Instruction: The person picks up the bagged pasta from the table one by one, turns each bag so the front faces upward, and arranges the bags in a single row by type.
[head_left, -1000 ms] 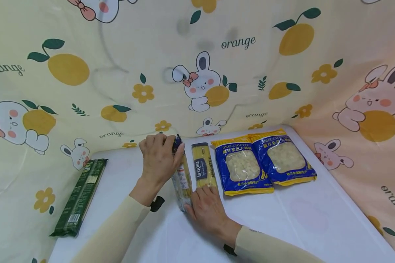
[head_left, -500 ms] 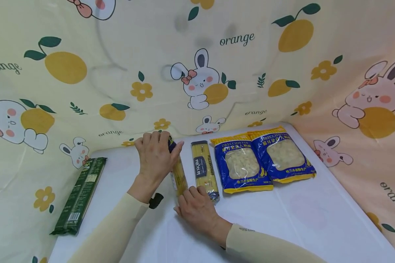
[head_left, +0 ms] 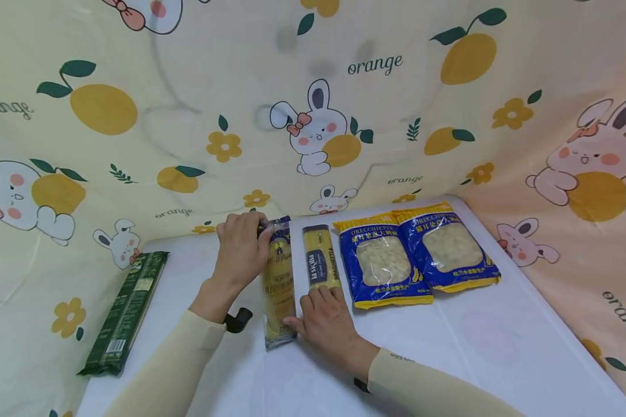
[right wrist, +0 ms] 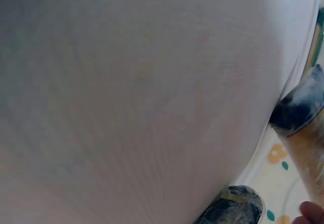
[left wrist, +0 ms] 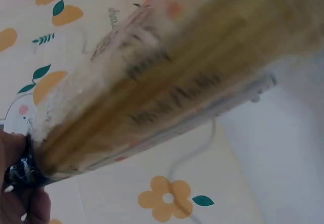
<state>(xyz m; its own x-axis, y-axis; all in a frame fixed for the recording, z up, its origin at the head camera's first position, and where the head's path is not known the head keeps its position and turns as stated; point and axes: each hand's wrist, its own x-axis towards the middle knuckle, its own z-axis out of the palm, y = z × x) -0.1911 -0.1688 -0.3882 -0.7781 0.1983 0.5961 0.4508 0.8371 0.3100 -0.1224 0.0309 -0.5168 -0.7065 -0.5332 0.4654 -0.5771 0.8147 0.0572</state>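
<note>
My left hand grips the top end of a clear pack of spaghetti, which lies lengthwise on the white table. In the left wrist view, fingers pinch the pack's dark gathered end, and printing shows blurred on its film. The right hand is at the near end of a second spaghetti pack, labelled la sicilia. Its fingers cover that pack's lower part, while the thumb touches the first pack's right edge. How firmly these fingers hold anything is hidden. The right wrist view shows the second pack's dark end.
Two blue and yellow orecchiette bags lie to the right, slightly overlapping. A long green pack lies along the table's left edge. Behind the white table hangs a printed cloth with rabbits and oranges.
The first spaghetti pack has turned, so its printed face now shows upward. My left hand has shifted slightly left; the right hand went left to this pack, then back over the second pack.
</note>
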